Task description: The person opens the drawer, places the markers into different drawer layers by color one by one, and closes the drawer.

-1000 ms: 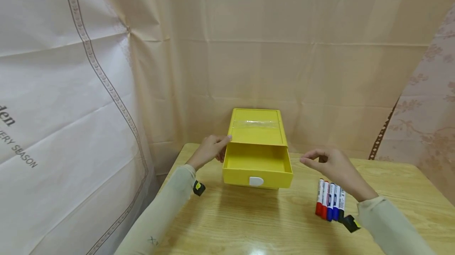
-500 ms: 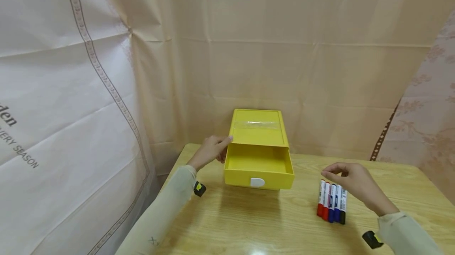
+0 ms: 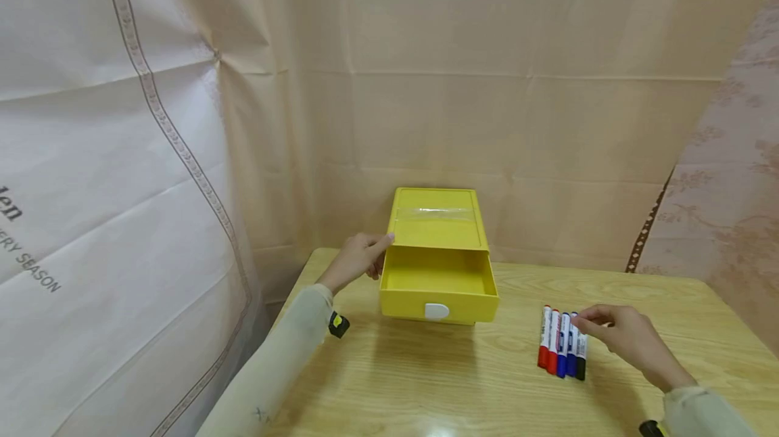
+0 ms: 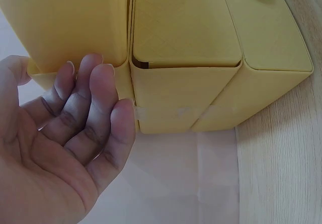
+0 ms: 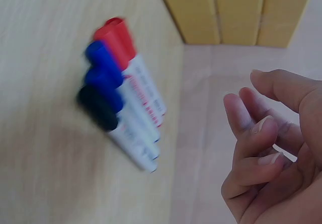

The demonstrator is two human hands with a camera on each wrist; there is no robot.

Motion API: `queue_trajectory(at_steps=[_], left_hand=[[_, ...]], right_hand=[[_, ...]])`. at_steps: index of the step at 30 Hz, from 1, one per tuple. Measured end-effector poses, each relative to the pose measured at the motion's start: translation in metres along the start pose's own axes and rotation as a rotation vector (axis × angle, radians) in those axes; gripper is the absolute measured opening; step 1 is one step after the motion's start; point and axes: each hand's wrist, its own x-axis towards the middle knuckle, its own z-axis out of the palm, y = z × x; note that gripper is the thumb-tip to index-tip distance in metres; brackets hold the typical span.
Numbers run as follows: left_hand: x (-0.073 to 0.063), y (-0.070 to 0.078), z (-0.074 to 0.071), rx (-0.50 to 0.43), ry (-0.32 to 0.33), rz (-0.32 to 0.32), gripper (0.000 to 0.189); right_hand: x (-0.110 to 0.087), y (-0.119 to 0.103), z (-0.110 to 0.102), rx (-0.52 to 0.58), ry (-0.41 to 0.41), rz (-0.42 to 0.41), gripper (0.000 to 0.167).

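A stack of yellow drawers stands near the table's back edge, its top drawer pulled out and showing a bare inside. My left hand rests at the stack's left side, thumb on the top edge; in the left wrist view its fingers lie loosely bent against the yellow side. My right hand hovers just right of several whiteboard markers lying side by side: two red markers, two blue markers and a black marker. Its fingers are loosely curled and hold nothing; in the right wrist view a gap separates them from the markers.
The wooden table carries the stack and the markers. Behind it hangs a beige curtain, with a white printed sheet at the left. A white handle is on the front of the top drawer.
My right hand has moved right and down, from beside the drawer past the markers' far ends to their right side. My left hand, the drawers and the markers stay in place.
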Motion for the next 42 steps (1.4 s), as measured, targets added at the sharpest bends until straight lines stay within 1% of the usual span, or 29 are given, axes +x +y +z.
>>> queue_trajectory(at_steps=[4,9,12,17,20,23,25,31,36,42], left_hand=[[-0.002,0.001,0.0,-0.005,0.005,-0.001,0.06],[-0.002,0.002,0.0,0.001,0.012,-0.01,0.06],[-0.003,0.002,0.0,0.001,0.012,-0.014,0.06],[-0.002,0.001,0.001,-0.004,0.007,-0.019,0.06],[-0.002,0.001,0.0,-0.005,0.004,-0.021,0.062],[-0.001,0.001,0.0,-0.001,0.005,-0.019,0.063],[-0.001,0.001,0.0,-0.001,0.005,-0.018,0.063],[-0.002,0.001,0.0,0.013,0.009,-0.02,0.065],[-0.002,0.001,0.0,0.018,0.006,-0.019,0.066],[-0.002,0.001,0.0,0.013,0.004,-0.024,0.066]], right_hand=[[-0.001,0.017,0.005,0.002,-0.014,0.023,0.053],[-0.005,0.036,0.013,-0.016,-0.011,0.041,0.045],[-0.006,0.043,0.017,-0.033,-0.01,0.063,0.045],[-0.004,0.054,0.025,-0.016,-0.036,0.137,0.049],[-0.003,0.059,0.03,-0.049,-0.032,0.121,0.047],[-0.003,0.061,0.033,-0.08,-0.024,0.095,0.044],[-0.003,0.061,0.035,-0.083,-0.025,0.09,0.043],[-0.006,0.057,0.038,-0.059,-0.03,0.103,0.043],[-0.006,0.06,0.043,-0.063,-0.038,0.116,0.043],[-0.004,0.063,0.046,-0.055,-0.055,0.149,0.05]])
